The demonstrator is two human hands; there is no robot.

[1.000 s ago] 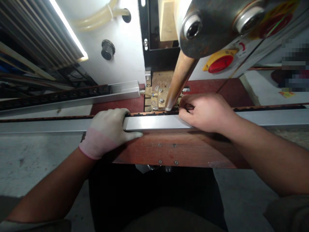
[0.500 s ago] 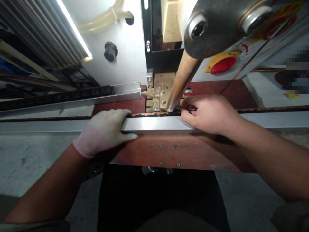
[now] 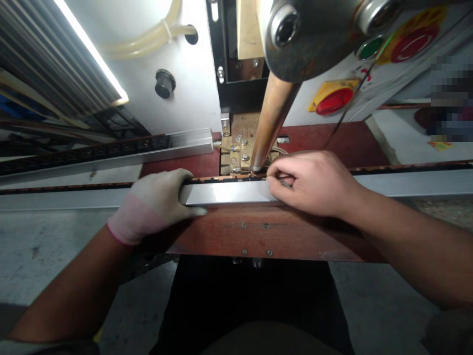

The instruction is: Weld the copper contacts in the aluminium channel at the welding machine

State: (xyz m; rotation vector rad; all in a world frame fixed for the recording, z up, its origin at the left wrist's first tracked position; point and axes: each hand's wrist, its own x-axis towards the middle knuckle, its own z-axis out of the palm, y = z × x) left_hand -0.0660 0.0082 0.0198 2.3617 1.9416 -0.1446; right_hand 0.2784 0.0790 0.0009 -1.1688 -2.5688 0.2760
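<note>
My bare right hand [image 3: 312, 182] had shifted left toward the copper rod [image 3: 273, 118], fingertips pinched together, on what I couldn't quite see, while my gloved left hand [image 3: 150, 209], farther from the rod, grasped the metal rail [image 3: 225, 194] running left to right beneath both.

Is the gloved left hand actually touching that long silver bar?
Touching. The head view shows the gloved left hand clasped across the long silver bar, covering a stretch of it between fingers and thumb.
</note>
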